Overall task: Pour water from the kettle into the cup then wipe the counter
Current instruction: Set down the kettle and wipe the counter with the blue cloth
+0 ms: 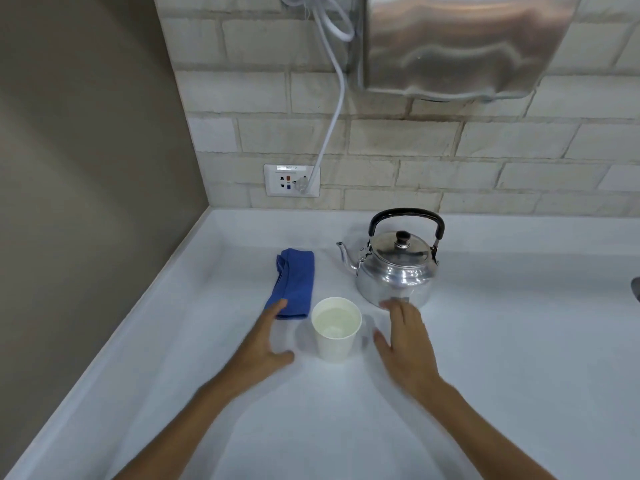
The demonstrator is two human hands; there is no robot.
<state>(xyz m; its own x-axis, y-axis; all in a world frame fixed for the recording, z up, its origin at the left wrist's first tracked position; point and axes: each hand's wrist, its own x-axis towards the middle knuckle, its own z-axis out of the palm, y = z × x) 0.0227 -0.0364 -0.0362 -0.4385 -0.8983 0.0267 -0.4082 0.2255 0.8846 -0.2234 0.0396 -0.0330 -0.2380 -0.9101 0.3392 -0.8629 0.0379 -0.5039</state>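
Observation:
A shiny metal kettle [398,268] with a black handle stands upright on the white counter [502,341], its spout pointing left. In front of it a white paper cup [336,330] holds water. A folded blue cloth [294,278] lies to the cup's left. My left hand [266,344] is open left of the cup, its fingertips at the cloth's near end. My right hand [408,344] is open right of the cup, fingertips close to the kettle's base. Neither hand holds anything.
A brick-tiled wall runs behind the counter, with a socket [291,180] and a white cable [332,109] plugged in. A steel dispenser [460,43] hangs above the kettle. A grey-brown side wall [86,168] bounds the counter on the left.

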